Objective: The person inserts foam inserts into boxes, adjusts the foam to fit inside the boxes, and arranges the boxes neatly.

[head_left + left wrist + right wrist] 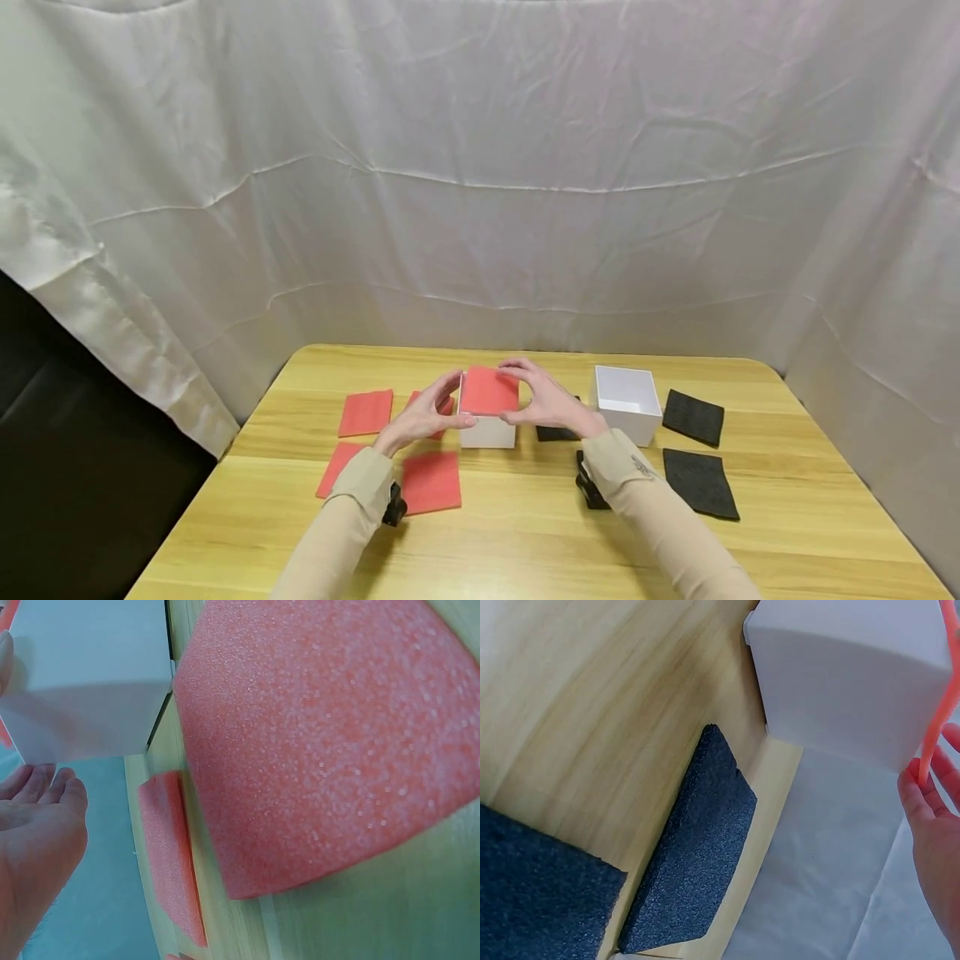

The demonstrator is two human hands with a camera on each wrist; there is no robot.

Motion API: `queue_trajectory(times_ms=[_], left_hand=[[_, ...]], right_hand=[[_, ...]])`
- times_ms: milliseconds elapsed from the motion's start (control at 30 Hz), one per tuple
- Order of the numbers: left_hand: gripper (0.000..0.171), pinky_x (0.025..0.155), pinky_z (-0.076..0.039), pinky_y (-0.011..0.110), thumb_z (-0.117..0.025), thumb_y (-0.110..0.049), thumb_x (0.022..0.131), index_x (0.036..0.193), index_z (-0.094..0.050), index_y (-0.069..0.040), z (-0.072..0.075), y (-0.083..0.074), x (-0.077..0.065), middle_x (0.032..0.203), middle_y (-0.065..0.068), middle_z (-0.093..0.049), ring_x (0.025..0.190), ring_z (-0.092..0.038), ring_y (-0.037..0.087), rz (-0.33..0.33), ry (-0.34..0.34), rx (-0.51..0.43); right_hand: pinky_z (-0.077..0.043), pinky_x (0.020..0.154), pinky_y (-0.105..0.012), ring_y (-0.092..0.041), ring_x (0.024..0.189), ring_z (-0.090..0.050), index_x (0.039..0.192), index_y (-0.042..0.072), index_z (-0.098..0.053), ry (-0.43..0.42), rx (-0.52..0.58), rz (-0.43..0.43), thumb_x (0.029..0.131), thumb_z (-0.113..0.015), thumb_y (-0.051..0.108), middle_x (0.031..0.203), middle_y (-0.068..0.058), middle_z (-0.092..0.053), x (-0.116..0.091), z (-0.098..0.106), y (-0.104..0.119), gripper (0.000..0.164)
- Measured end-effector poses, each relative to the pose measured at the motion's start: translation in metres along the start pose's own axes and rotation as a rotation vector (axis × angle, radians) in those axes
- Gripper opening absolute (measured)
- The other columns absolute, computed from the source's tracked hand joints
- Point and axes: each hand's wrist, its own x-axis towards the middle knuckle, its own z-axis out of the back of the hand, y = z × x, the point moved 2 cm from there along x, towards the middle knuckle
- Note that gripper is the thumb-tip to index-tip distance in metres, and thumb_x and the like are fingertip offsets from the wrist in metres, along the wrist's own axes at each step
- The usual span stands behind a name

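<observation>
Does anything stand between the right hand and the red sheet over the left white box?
Nothing visible does: the right hand holds the red sheet directly. The inside of the left white box is mostly hidden beneath it.

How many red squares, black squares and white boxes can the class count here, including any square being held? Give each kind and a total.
Red squares: 5
Black squares: 4 (one mostly hidden in the head view)
White boxes: 2
Total in view: 11
</observation>
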Motion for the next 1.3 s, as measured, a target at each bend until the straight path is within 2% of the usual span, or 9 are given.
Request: queue_trajectory(times_ms=[267, 667, 833, 1033, 1300], left_hand=[[0.098, 0.128, -0.017, 0.049, -0.078, -0.02, 0.089, 0.162, -0.013, -0.009, 0.0, 0.001, 0.0, 0.17, 0.013, -0.014, 0.158, -0.012, 0.032, 0.018, -0.006, 0.009], [0.1, 0.129, -0.017, 0.047, -0.078, -0.02, 0.089, 0.162, -0.011, -0.009, 0.0, 0.0, 0.0, 0.17, 0.012, -0.014, 0.159, -0.011, 0.031, 0.052, -0.013, 0.02], [0.099, 0.129, -0.016, 0.049, -0.077, -0.02, 0.089, 0.163, -0.011, -0.011, 0.0, 0.0, 0.0, 0.171, 0.012, -0.012, 0.159, -0.011, 0.031, 0.038, -0.004, 0.027], [0.096, 0.129, -0.016, 0.049, -0.077, -0.02, 0.09, 0.163, -0.014, -0.016, 0.0, -0.001, 0.001, 0.171, 0.007, -0.012, 0.159, -0.011, 0.029, 0.018, 0.002, 0.045], [0.096, 0.128, -0.018, 0.05, -0.077, -0.022, 0.09, 0.163, -0.015, -0.019, 0.001, 0.001, 0.003, 0.171, 0.007, -0.012, 0.158, -0.013, 0.031, 0.009, 0.004, 0.078]], right_hand=[[-0.047, 0.11, -0.054, -0.034, 0.131, -0.055, 0.136, 0.003, -0.061, 0.012, -0.007, -0.001, 0.079, -0.083, 0.027, 0.141, -0.016, -0.056, 0.005, -0.002, -0.002, 0.065], [-0.044, 0.112, -0.056, -0.035, 0.133, -0.053, 0.134, 0.004, -0.062, 0.048, 0.044, -0.003, 0.08, -0.083, 0.026, 0.142, -0.016, -0.055, 0.008, -0.001, -0.002, 0.063], [-0.042, 0.114, -0.056, -0.035, 0.134, -0.052, 0.134, 0.003, -0.063, 0.068, 0.081, -0.009, 0.08, -0.083, 0.024, 0.142, -0.016, -0.056, 0.009, 0.0, -0.005, 0.061], [-0.042, 0.115, -0.054, -0.033, 0.135, -0.052, 0.135, 0.004, -0.062, 0.087, 0.065, -0.006, 0.082, -0.083, 0.027, 0.143, -0.014, -0.057, 0.008, 0.001, -0.009, 0.061], [-0.035, 0.119, -0.058, -0.035, 0.145, -0.042, 0.141, 0.005, -0.057, 0.124, 0.103, -0.06, 0.086, -0.079, 0.032, 0.153, -0.013, -0.049, 0.001, 0.0, -0.012, 0.065]])
